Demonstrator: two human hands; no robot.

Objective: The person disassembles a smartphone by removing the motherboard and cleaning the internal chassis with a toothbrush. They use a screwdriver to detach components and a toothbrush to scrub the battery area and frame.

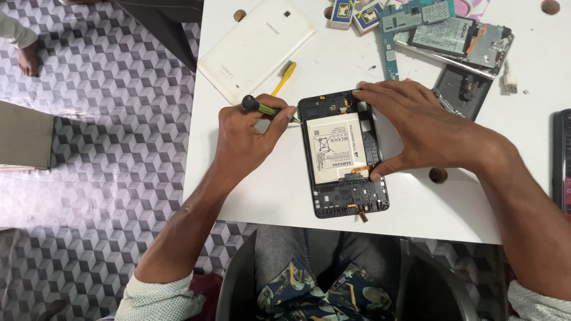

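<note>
A white back cover (256, 47) lies at the far left of the white table (416, 208), a yellow brush (285, 77) just beside it. Circuit boards (416, 16) and a second stripped device (461, 38) crowd the far right edge. The opened tablet (345, 156), battery (334, 148) showing, lies near the table's front edge, between the hands. The left hand (241, 139) has its grip clenched on a green screwdriver (267, 109), tip at the tablet's left rim. The right hand (419, 128) spans the tablet's right side, fingers on the top edge, thumb on the right rim, pinning the tablet without grasping it.
</note>
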